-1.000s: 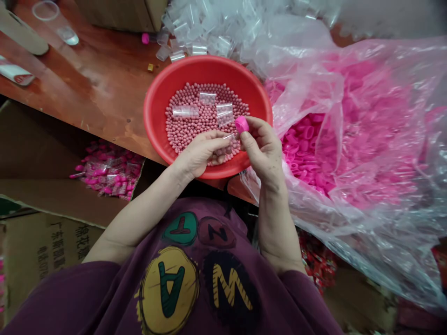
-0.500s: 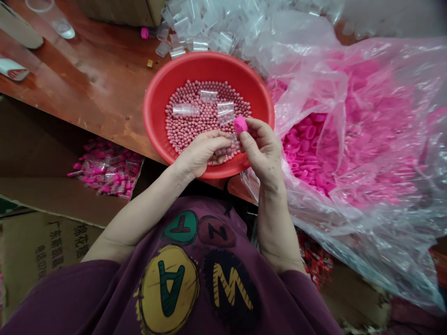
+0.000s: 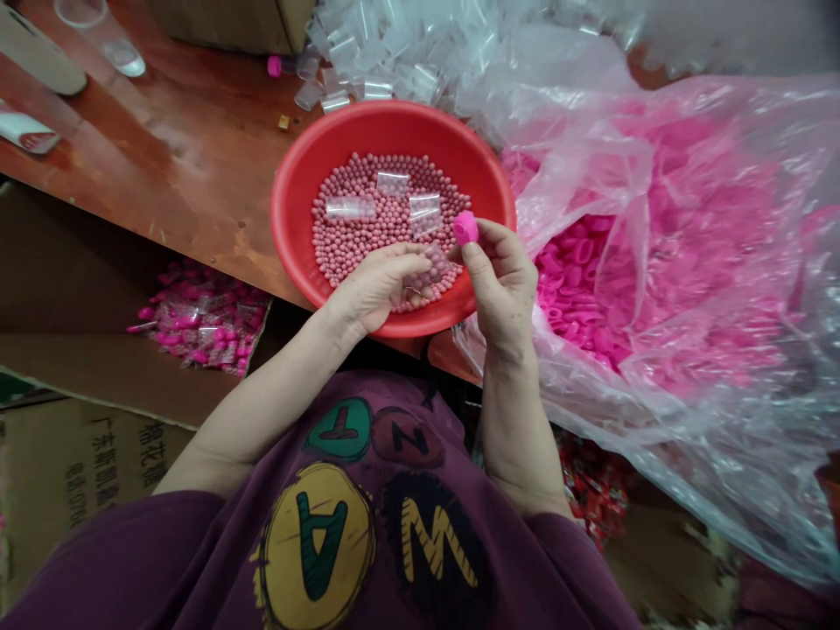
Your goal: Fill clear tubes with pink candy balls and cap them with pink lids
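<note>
My left hand (image 3: 377, 284) is closed on a clear plastic tube (image 3: 436, 260) with pink beads inside, over the near right part of a red basin (image 3: 289, 188). Between the thumb and fingers of my right hand (image 3: 502, 280) is a bright pink cap (image 3: 465, 227), held just right of the tube and apart from it. Small pink beads (image 3: 367, 236) cover the basin's bottom. On top of them lie a few clear tubes, among them one on the left (image 3: 350, 208) and one on the right (image 3: 425, 214).
Right of the basin, an open plastic bag (image 3: 709, 262) holds many pink caps (image 3: 577, 289). Clear empty tubes (image 3: 381, 52) are heaped behind the basin. At lower left, a cardboard box (image 3: 59, 359) contains filled tubes with pink caps (image 3: 200, 319). A clear cup (image 3: 105, 39) lies at the far left.
My right hand has shifted slightly right and up with the pink cap, away from the tube. The tube in my left hand has tilted upward and shows more of its beads.
</note>
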Demonstrator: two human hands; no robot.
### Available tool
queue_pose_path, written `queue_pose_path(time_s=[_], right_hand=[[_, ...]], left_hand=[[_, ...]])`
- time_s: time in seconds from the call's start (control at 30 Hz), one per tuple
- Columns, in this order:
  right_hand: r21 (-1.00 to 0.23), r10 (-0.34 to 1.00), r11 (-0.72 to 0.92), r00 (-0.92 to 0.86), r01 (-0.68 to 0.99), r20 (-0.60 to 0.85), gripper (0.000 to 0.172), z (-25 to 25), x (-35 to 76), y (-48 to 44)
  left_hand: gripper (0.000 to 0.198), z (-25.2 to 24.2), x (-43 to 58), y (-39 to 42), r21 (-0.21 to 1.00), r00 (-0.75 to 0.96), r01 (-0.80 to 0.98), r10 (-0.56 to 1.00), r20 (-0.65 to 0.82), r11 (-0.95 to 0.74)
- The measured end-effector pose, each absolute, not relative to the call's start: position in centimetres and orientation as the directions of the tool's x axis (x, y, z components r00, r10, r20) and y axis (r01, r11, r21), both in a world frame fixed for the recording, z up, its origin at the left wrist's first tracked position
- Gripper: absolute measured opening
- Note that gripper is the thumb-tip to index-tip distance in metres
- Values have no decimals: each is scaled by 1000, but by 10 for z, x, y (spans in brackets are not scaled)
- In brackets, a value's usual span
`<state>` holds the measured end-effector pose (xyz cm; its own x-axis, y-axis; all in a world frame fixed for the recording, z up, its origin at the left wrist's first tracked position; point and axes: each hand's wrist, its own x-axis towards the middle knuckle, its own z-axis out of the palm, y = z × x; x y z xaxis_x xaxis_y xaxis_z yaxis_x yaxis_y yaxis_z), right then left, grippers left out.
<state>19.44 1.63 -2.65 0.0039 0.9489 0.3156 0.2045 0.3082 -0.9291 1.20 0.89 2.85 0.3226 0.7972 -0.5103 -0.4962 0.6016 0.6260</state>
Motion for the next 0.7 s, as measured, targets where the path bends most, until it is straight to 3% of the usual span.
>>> queue_pose_path(time_s=[0.5, 0.7], right_hand=[[-841, 917, 386, -61, 378, 393, 26, 5, 189, 6], [-814, 900, 420, -74, 400, 429, 18, 7, 183, 9]], left_hand=[[26, 17, 14, 6, 690, 234, -553, 882, -409, 467], [18, 15, 13, 5, 715, 253, -526, 887, -385, 461]])
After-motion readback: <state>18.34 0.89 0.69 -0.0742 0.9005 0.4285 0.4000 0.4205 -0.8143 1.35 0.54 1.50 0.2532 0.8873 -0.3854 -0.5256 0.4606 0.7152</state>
